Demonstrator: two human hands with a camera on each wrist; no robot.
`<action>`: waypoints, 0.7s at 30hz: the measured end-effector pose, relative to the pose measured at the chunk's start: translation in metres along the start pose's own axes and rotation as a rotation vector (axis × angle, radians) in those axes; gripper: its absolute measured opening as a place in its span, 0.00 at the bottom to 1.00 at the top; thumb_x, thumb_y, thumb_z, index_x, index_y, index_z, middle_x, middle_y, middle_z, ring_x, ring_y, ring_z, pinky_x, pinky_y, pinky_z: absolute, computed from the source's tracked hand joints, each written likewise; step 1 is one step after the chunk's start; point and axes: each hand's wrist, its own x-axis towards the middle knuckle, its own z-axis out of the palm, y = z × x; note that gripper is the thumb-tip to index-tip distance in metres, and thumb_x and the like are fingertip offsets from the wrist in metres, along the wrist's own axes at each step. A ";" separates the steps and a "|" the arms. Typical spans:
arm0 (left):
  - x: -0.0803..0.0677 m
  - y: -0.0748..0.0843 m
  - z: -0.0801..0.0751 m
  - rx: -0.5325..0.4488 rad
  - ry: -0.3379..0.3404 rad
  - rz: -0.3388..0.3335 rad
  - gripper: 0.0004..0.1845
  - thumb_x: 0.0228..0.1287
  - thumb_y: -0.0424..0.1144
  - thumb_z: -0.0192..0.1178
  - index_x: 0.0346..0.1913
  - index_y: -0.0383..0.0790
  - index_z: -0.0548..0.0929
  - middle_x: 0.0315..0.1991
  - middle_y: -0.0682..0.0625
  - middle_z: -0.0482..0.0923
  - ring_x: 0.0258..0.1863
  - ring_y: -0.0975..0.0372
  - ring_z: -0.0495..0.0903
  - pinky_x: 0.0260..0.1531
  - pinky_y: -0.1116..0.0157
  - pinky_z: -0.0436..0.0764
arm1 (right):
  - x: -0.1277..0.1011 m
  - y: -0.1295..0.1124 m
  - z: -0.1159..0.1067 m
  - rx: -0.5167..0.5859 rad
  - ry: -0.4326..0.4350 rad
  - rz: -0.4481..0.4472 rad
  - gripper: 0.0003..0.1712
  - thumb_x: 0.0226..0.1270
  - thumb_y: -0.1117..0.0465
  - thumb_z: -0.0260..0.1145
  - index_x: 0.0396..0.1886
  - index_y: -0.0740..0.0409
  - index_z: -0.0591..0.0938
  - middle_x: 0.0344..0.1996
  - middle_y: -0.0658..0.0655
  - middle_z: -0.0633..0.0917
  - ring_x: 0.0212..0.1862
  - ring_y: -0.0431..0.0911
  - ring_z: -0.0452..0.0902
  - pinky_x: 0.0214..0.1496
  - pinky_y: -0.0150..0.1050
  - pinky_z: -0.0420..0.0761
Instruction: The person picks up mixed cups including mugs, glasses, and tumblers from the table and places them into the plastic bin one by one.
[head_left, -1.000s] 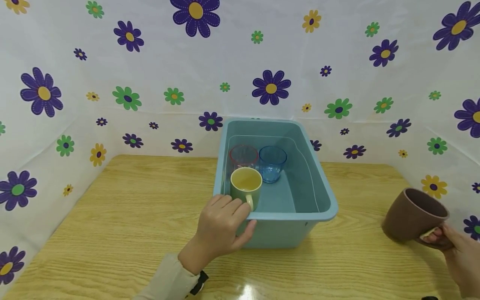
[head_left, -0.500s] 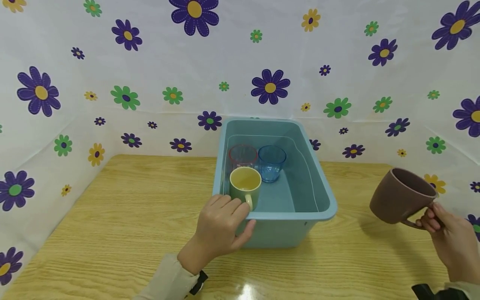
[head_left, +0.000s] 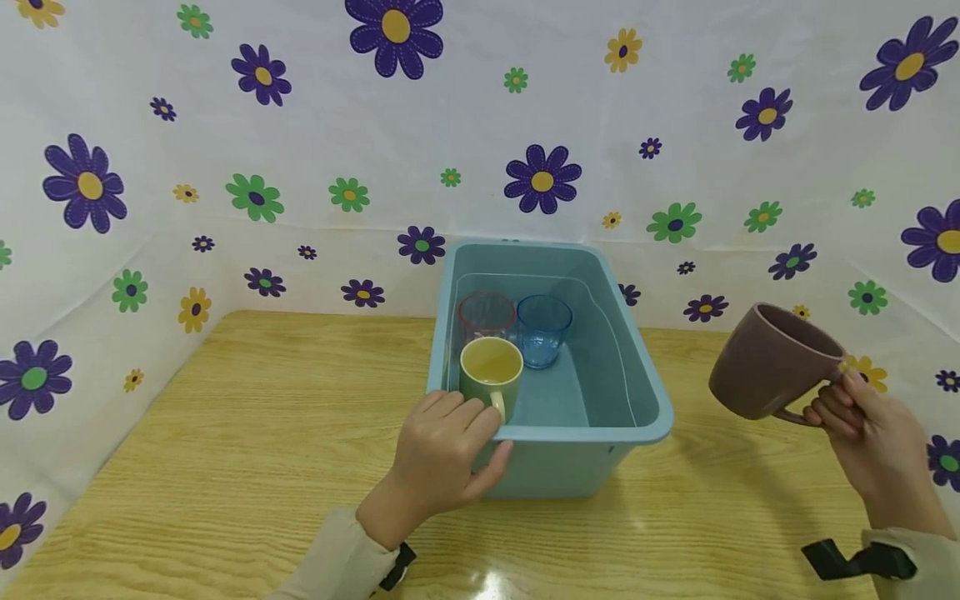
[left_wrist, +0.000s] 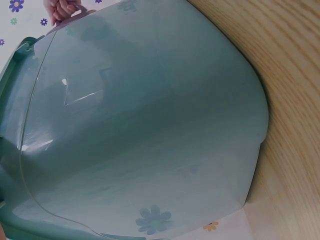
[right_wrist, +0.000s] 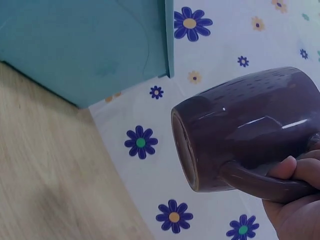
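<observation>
A blue plastic bin [head_left: 637, 367] stands on the wooden table and holds a yellow-green mug [head_left: 491, 372], a red-rimmed clear glass [head_left: 486, 312] and a blue glass [head_left: 543, 327]. My left hand [head_left: 450, 454] grips the bin's near left corner, fingers over the rim beside the mug's handle. My right hand [head_left: 862, 433] holds a brown mug [head_left: 772, 360] by its handle, tilted, in the air to the right of the bin. In the right wrist view the brown mug [right_wrist: 245, 125] lies sideways with fingers [right_wrist: 295, 167] round its handle. The left wrist view shows the bin's wall [left_wrist: 145, 130] close up.
The wooden table [head_left: 247, 433] has white flowered sheets [head_left: 300, 150] standing along its back and both sides. The bin sits against the back sheet, right of centre. Bare tabletop lies to the left of the bin and in front of it.
My right hand has lifted the brown mug up and to the left, toward the bin. The left hand and the bin's contents have not moved.
</observation>
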 end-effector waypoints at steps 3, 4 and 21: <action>0.000 0.000 0.000 0.001 0.002 0.003 0.20 0.67 0.47 0.38 0.22 0.44 0.73 0.15 0.55 0.69 0.16 0.64 0.66 0.23 0.67 0.69 | 0.008 0.000 0.007 0.046 0.011 0.006 0.21 0.76 0.62 0.29 0.36 0.68 0.67 0.21 0.56 0.70 0.18 0.44 0.41 0.30 0.39 0.61; 0.000 0.000 0.000 0.001 0.004 0.005 0.20 0.67 0.47 0.38 0.22 0.44 0.73 0.15 0.55 0.69 0.16 0.64 0.66 0.23 0.67 0.69 | 0.011 0.000 0.010 0.054 0.019 0.008 0.20 0.76 0.62 0.29 0.36 0.68 0.67 0.21 0.56 0.69 0.18 0.44 0.41 0.29 0.39 0.59; 0.001 -0.001 0.000 0.013 0.010 0.011 0.20 0.67 0.47 0.38 0.21 0.44 0.73 0.14 0.55 0.69 0.15 0.64 0.66 0.23 0.67 0.70 | 0.054 -0.001 0.056 0.110 -0.007 0.071 0.22 0.77 0.62 0.32 0.33 0.70 0.69 0.19 0.55 0.61 0.18 0.44 0.44 0.27 0.39 0.57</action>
